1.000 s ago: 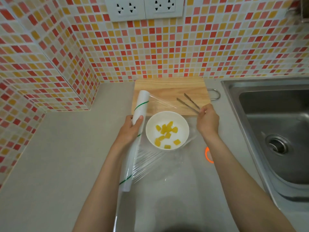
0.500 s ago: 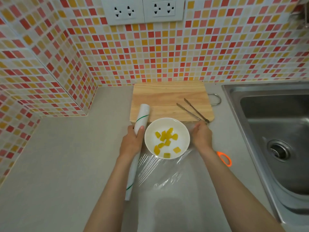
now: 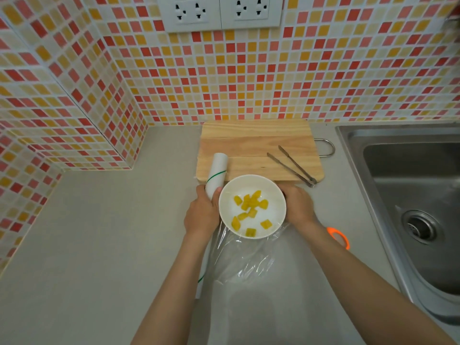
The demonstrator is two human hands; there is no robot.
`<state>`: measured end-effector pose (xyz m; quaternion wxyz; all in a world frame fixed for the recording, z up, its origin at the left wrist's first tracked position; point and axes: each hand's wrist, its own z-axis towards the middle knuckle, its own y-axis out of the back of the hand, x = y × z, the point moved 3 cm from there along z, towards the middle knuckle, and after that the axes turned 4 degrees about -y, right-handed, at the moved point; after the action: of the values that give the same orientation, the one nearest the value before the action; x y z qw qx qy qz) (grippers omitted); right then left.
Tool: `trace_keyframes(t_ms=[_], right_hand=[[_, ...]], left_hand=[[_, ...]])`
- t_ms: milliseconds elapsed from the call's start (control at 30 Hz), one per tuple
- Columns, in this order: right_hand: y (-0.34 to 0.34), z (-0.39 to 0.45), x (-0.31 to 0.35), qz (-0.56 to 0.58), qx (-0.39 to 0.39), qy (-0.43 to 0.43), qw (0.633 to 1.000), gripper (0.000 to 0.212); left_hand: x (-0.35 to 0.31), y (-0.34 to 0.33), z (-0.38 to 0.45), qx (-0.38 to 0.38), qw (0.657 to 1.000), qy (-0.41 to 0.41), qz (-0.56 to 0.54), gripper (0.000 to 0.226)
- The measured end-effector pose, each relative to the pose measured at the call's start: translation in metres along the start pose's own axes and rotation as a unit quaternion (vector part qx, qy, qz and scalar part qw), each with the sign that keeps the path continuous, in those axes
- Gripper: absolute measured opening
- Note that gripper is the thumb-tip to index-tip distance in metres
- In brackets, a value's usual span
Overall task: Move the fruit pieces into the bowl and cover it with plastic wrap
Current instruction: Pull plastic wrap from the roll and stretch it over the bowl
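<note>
A white bowl [image 3: 273, 192] stands on the grey counter just in front of the cutting board, with several yellow fruit pieces [image 3: 251, 207] inside. Clear plastic wrap [image 3: 246, 260] lies stretched over the bowl and spreads in wrinkles on the counter toward me. My left hand [image 3: 201, 212] grips the white plastic wrap roll [image 3: 217, 175] at the bowl's left side. My right hand [image 3: 298, 205] presses against the bowl's right side, fingers closed on the wrap's edge there.
A wooden cutting board [image 3: 256, 145] lies behind the bowl with metal tongs [image 3: 291, 165] on its right part. A steel sink [image 3: 418, 195] fills the right. An orange-handled tool [image 3: 339, 236] lies partly under my right forearm. Tiled walls stand behind and left.
My right hand pulled the wrap down from above the board to the bowl's right side. The left hand and roll lowered beside the bowl. The wrap now lies over the bowl.
</note>
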<state>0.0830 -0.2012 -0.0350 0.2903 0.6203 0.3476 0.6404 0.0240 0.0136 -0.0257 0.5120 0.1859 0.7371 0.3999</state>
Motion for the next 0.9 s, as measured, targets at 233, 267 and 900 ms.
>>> trace_keyframes(t_ms=[233,267,900], right_hand=[[-0.009,-0.008,0.002,-0.181,-0.105,0.132,0.969,0.024],[-0.01,-0.007,0.001,-0.196,-0.111,0.142,0.964,0.026],[0.026,0.027,-0.012,0.154,0.192,-0.193,0.95,0.013]], left_hand=[[0.003,0.001,0.001,0.009,1.0,0.003,-0.026,0.052],[0.004,0.002,0.001,0.009,1.0,0.002,-0.027,0.052],[0.006,0.004,0.001,0.025,0.998,0.003,-0.062,0.055]])
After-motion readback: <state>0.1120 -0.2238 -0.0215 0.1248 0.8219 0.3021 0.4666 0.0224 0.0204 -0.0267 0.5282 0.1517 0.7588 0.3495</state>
